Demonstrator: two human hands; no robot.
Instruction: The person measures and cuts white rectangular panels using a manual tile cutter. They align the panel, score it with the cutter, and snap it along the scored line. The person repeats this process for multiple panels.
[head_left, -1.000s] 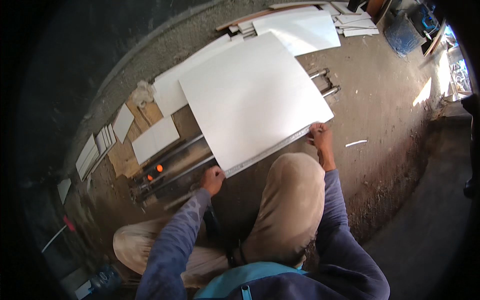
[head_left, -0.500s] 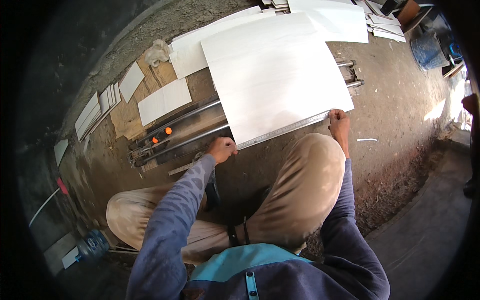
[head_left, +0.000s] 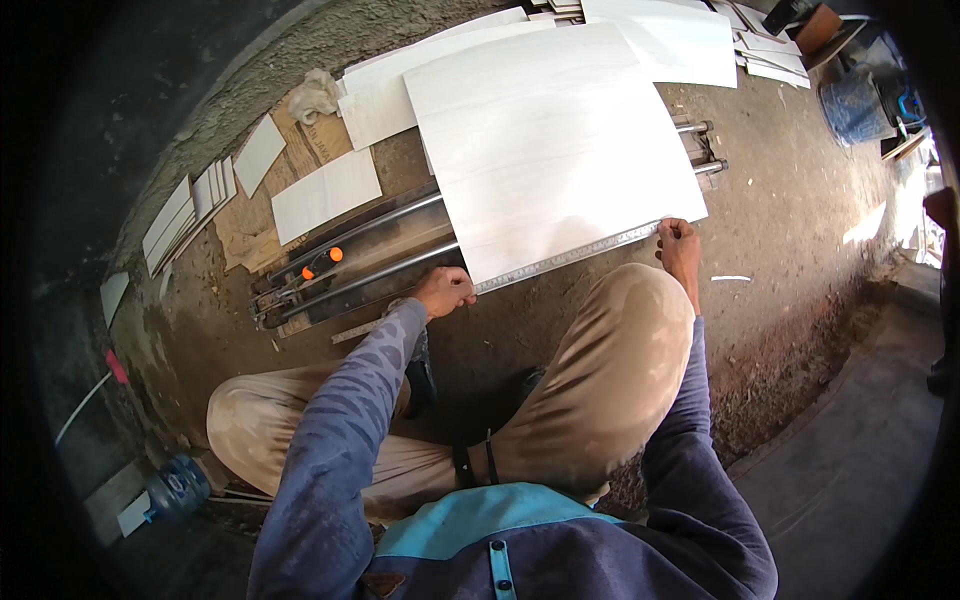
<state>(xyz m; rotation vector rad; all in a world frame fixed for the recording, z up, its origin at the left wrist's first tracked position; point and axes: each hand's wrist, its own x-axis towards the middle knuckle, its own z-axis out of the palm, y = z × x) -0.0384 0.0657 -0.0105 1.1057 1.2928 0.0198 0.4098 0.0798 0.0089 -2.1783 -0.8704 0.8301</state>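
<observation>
A large square white tile (head_left: 550, 140) lies across a metal tile cutter (head_left: 395, 220), whose two rails and orange knobs show at its left. A silver ruler (head_left: 568, 253) runs along the tile's near edge. My left hand (head_left: 447, 292) grips the ruler's left end at the tile's near-left corner, fingers pinched. My right hand (head_left: 677, 243) pinches the ruler's other end near the tile's right corner, at the far side of my raised knee.
White tiles and cut pieces (head_left: 326, 195) lie along the rough wall (head_left: 220, 110), some on cardboard (head_left: 243, 240). A crumpled pale bag (head_left: 316, 97) sits there. A blue bucket (head_left: 855, 108) stands at the back right, a water jug (head_left: 175, 490) at lower left. A step (head_left: 840, 400) runs along the right.
Over the last second the view has shifted, so the tile and both hands appear higher and further right. Both hands stay at the two ends of the ruler.
</observation>
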